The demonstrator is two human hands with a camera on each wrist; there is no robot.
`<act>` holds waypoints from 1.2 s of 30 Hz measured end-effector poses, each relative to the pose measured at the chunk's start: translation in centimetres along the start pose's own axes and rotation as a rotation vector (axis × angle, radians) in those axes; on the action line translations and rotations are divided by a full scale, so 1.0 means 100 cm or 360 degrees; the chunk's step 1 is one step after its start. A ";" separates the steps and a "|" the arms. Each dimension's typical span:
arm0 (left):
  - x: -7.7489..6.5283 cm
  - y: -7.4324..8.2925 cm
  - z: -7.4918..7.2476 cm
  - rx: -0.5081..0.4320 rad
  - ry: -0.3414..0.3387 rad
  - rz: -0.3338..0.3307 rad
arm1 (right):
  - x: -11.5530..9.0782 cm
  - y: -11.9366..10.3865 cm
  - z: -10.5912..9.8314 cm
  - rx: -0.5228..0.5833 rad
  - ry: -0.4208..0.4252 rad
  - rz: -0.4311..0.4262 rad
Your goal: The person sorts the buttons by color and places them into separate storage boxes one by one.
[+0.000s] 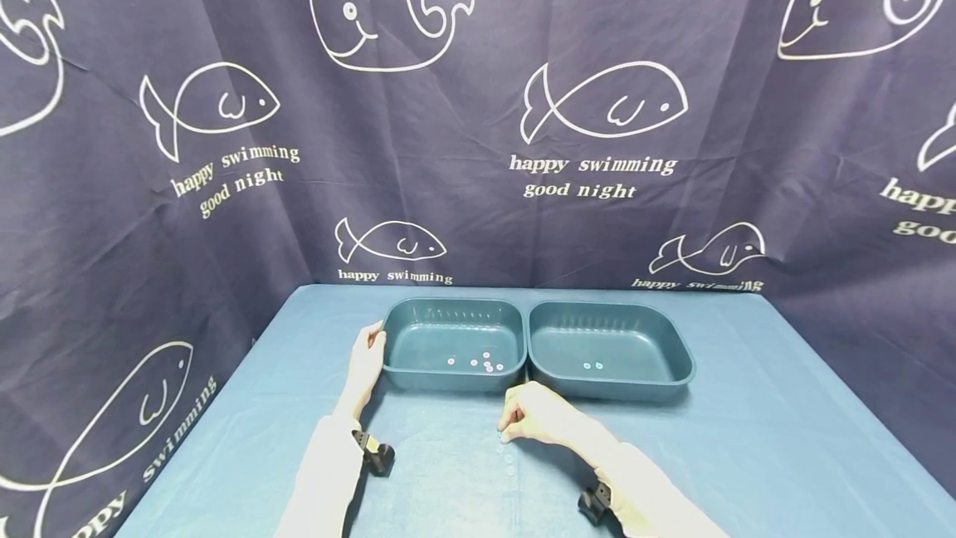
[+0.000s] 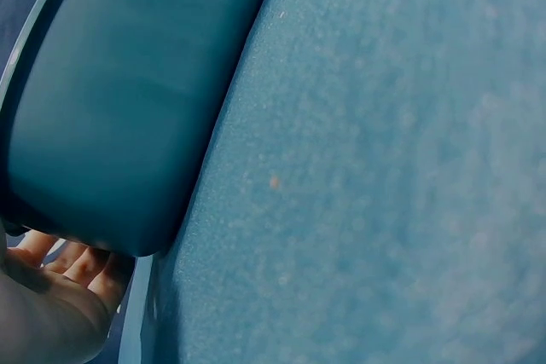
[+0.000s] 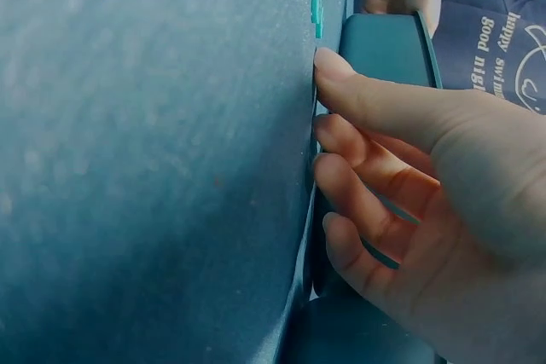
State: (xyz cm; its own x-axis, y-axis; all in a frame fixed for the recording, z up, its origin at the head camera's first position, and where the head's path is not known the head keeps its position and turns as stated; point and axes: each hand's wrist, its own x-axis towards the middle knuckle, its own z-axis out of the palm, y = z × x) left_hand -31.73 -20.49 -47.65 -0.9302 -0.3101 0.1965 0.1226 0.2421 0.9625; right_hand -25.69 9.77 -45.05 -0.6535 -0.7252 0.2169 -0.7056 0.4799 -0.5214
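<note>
My left hand (image 1: 368,353) holds the left end of the left teal tray (image 1: 448,381); in the left wrist view its fingers (image 2: 81,266) lie against the tray's end, partly hidden beneath it. Several small pink buttons (image 1: 486,354) lie in that tray. Two light blue buttons (image 1: 587,365) lie in the right teal tray (image 1: 620,389). In front of the trays, my right hand (image 1: 541,416) reaches down to the cloth, pinching a small light blue button between thumb and index finger. More light blue buttons (image 1: 509,459) lie on the cloth just nearer to me, also visible as teal buttons (image 3: 317,11) beside the thumb.
Both trays stand side by side towards the back of the blue cloth-covered table (image 1: 754,438). A dark curtain (image 1: 478,123) with white whale and fish drawings hangs behind and at the sides. A black wrist camera (image 1: 379,459) sits on the left forearm, another (image 1: 595,503) on the right.
</note>
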 end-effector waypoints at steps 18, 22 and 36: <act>-0.002 -0.001 0.001 0.0020 0.0012 0.0011 | 0.001 0.001 -0.001 0.0094 0.0020 0.0023; -0.002 -0.001 0.001 -0.0004 0.0015 0.0028 | 0.001 0.001 -0.003 0.0092 0.0044 0.0008; 0.000 -0.002 0.001 -0.0002 -0.0001 0.0033 | -0.003 -0.004 -0.015 -0.0028 0.0159 -0.0079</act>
State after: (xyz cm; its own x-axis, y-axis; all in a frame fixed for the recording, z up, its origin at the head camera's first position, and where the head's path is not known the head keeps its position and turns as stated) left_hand -31.76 -20.43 -47.83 -0.9276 -0.3045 0.2164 0.1423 0.2476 0.9584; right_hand -25.64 10.52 -43.64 -0.6411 -0.6960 0.3234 -0.7418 0.4540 -0.4936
